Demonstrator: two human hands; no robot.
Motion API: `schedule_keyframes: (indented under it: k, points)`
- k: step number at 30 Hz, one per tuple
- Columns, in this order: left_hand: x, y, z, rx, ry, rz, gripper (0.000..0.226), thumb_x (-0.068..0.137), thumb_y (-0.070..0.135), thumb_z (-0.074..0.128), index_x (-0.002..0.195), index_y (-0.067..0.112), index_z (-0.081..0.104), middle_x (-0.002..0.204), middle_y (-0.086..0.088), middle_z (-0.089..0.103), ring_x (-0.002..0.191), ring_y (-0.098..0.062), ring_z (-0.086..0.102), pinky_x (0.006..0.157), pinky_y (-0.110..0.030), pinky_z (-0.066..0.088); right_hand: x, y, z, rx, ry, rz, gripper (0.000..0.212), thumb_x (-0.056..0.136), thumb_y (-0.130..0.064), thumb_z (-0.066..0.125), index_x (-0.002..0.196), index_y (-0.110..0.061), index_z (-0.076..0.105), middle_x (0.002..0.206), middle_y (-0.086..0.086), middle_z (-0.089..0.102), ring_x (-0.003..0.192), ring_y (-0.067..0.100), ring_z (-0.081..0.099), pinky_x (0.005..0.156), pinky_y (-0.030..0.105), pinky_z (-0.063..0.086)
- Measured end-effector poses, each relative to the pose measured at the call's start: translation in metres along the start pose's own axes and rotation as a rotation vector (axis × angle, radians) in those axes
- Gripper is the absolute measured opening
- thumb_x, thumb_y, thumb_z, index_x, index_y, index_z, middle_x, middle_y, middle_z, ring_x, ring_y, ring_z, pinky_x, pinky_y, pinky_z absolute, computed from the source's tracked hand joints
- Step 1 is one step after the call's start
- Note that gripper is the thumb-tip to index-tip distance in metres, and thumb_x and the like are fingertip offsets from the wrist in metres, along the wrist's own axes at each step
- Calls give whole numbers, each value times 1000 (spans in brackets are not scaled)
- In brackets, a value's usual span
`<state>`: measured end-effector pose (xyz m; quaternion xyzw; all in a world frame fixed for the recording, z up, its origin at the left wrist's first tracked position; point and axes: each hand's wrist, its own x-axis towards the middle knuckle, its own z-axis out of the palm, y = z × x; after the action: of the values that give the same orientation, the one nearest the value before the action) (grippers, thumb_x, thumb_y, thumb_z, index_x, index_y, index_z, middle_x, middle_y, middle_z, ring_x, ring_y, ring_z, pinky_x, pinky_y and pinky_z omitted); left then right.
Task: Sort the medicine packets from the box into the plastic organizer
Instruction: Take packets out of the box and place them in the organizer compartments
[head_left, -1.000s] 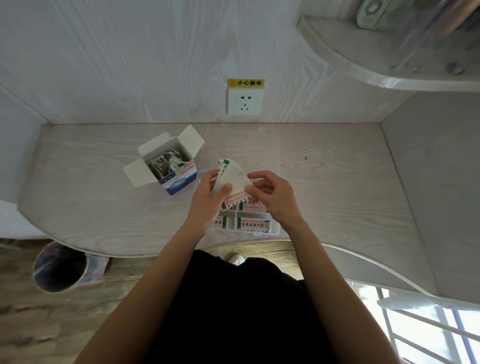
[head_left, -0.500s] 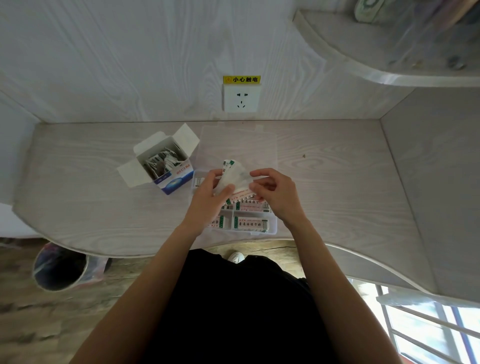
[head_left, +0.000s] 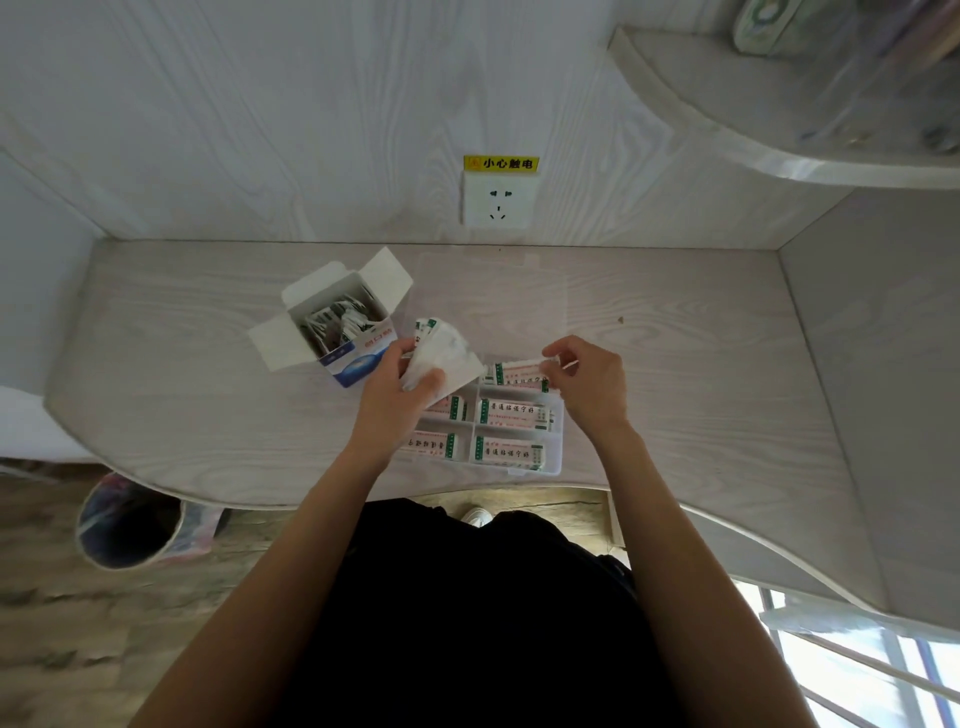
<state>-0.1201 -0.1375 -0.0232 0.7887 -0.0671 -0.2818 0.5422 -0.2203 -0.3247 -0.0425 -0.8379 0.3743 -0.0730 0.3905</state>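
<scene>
Since a moment ago, the right hand has moved away from the left hand, pinching one medicine packet over the plastic organizer. Left hand grips the spare packets beside the box. Next, I think, lay it flat in the top right slot.

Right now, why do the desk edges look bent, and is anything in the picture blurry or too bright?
Head view: the wide-angle lens bows the desk edge and wall lines. The bin and floor at lower left are smeared; the shelf contents at upper right are soft. The window at lower right is overexposed. Print on packets in the organizer stays legible.
</scene>
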Motion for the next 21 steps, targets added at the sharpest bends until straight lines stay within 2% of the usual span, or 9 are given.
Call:
schedule_keyframes:
  k: [2,6,8,9,11,13,16,18,21]
  points:
    - [0,1,0,-3,0,2,38,86,13,61,121,19,47,106,2,56,93,-12,56,87,-36,51,3,-7,4,-155,-13,-41,7,85,-21,66,91,-19,69,86,-5,67,74,10,59,68,23,46]
    - [-1,4,2,-23,-23,22,36,86,13,61,118,21,46,103,6,56,90,-7,57,78,-25,53,4,-18,7,-526,-74,-148,16,92,-32,56,97,-26,70,98,-8,66,87,14,61,66,24,34]
    - [-2,4,4,-42,-42,20,34,87,12,61,116,22,46,103,7,55,89,-4,56,71,-19,53,4,-19,6,-614,-89,-188,21,95,-33,50,101,-27,70,100,-8,66,88,14,61,66,24,33]
    - [-2,4,5,-57,-50,14,35,87,11,62,117,21,46,105,6,55,91,-6,56,72,-21,54,2,-19,5,-607,-69,-207,22,96,-32,49,101,-27,70,100,-7,66,86,14,62,65,24,34]
    - [-2,3,7,-84,-66,-1,36,86,12,63,117,21,46,109,3,56,96,-11,58,77,-28,55,-4,-19,5,-438,23,-241,24,95,-33,50,98,-22,71,95,-5,68,79,14,62,64,25,39]
    - [-1,4,9,-111,-82,-10,34,86,12,63,115,22,46,105,6,57,93,-7,58,73,-23,55,-12,-25,6,-79,46,-196,26,95,-35,51,98,-18,71,88,-3,70,66,10,61,63,27,48]
    - [-3,9,14,-157,-113,-1,32,87,8,61,112,22,46,99,13,56,88,-2,57,63,-14,53,-22,-36,9,377,-178,-1,24,92,-30,57,111,-17,64,88,2,69,55,11,64,54,24,54]
    - [-4,12,19,-181,-149,-2,29,89,9,59,112,22,47,98,13,55,86,-2,58,61,-13,52,-24,-36,12,496,-237,49,26,88,-22,64,113,-14,60,87,7,68,58,15,66,55,26,56]
    - [-7,14,22,-217,-173,-22,16,96,21,49,111,22,50,97,10,58,85,-5,59,61,-13,52,-23,-35,15,560,-204,79,21,85,-14,68,105,-10,61,85,8,67,59,16,66,56,26,55]
